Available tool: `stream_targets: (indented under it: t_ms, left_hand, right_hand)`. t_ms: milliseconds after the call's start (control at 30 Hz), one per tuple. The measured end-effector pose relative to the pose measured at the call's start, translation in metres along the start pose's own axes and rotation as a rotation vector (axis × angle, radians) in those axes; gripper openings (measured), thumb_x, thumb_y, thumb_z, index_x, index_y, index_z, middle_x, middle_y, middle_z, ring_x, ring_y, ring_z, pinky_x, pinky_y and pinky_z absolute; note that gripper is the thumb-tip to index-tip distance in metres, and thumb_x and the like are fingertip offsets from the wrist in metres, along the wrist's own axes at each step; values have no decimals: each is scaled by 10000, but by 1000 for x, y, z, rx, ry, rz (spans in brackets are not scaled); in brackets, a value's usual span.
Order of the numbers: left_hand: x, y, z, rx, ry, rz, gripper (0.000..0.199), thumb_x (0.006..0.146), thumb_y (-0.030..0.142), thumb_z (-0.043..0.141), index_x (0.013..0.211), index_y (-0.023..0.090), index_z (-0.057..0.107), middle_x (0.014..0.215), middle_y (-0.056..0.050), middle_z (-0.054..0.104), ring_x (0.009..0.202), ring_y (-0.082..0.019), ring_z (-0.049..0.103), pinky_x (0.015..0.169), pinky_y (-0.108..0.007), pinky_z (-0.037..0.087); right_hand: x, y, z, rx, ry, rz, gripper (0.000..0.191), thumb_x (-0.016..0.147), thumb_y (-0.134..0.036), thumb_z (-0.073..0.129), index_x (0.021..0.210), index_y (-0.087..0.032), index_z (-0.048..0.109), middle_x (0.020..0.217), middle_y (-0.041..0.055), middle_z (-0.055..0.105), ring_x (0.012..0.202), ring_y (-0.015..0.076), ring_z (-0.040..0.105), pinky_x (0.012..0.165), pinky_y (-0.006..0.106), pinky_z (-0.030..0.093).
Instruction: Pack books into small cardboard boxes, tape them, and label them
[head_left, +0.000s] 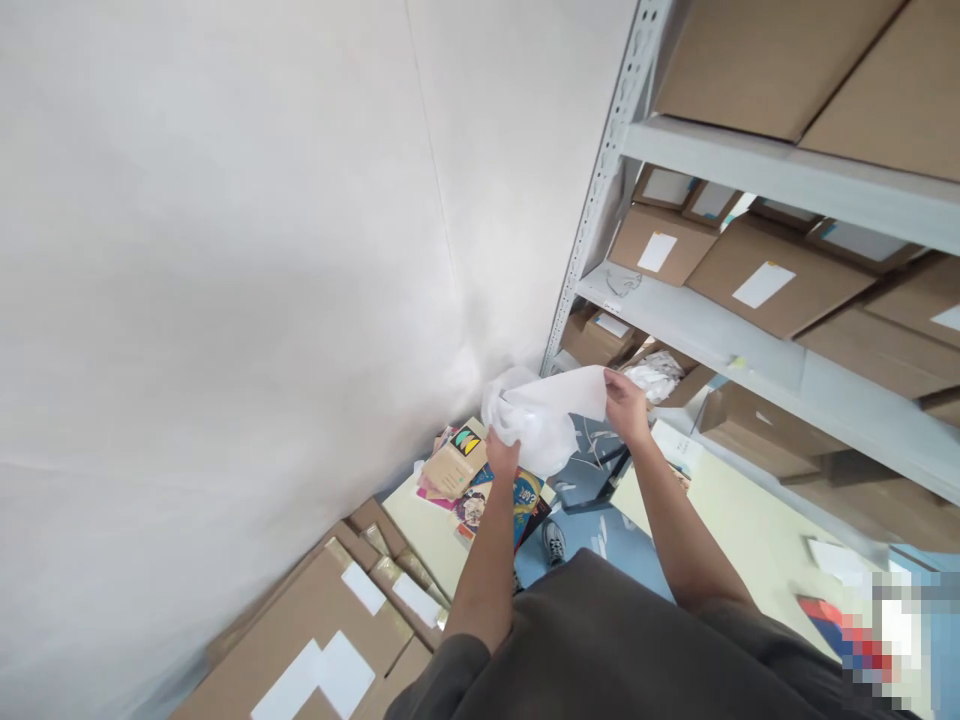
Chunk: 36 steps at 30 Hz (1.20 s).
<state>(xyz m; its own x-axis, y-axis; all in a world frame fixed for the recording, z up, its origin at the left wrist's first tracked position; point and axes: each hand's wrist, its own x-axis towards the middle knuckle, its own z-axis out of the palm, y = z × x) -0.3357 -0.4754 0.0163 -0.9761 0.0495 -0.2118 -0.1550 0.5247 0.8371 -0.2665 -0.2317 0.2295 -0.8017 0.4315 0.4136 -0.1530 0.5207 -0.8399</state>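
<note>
A crumpled white translucent sheet or bag (541,425) hangs between my two hands, above the floor at the corner. My left hand (502,455) is closed on its bunched left side. At the upper right, my right hand (624,402) pinches the edge of a flatter, stretched part of it. Below and left of my left hand lies a pile of colourful printed books or packets (456,465) on a pale table (416,530). The sheet hides part of what lies behind it.
Cardboard boxes (330,610) with white labels stand at the lower left. A metal shelf rack (697,330) holding cartons rises at the right, above another pale table (742,530). A white wall (262,250) fills the left. Scraps lie on the blue floor (600,525).
</note>
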Motion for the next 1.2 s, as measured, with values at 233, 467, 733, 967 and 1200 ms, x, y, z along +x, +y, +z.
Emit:
stream_targets:
  t_ms: [233,467,733,967,1200]
  left_hand:
    - [40,55,-19,-48,-14,289,1119,749,310,905,1669,224,273,1756,-170,264,1636,-328,239,1319,-427,251]
    - [52,110,-22,87,-206,488,216,760,210,832,946,225,724,1260,-104,744,1331,-300,602,1203,-460,401]
    - [-5,146,44,352,-579,621,202,703,175,781,895,237,792,1053,-72,798,1074,-265,716,1003,-325,502]
    - [-88,179,135,329,-820,650,218,696,340,836,845,198,767,926,-79,774,954,-265,711,927,-349,513]
    - [-154,205,200,308,-1213,518,396,647,487,876,832,164,741,715,-18,690,773,-217,657,753,-307,508]
  right_hand:
    - [-20,-38,-57,-5,151,6,462,842,-488,813,1215,-222,754,1124,80,798,972,239,761,921,408,636]
    - [-74,-28,-143,-238,196,32,578,829,-554,820,1294,-222,736,1165,101,794,926,258,764,928,429,629]
    - [-172,32,-263,-746,634,244,731,893,-581,694,1494,-174,605,1253,194,754,1098,356,724,1026,528,560]
    - [-322,88,-429,-732,707,499,382,870,-540,656,966,-207,815,1038,164,794,992,328,723,935,468,579]
    - [-448,110,-536,-692,683,920,475,769,-615,710,899,-172,816,888,160,801,877,370,739,788,444,572]
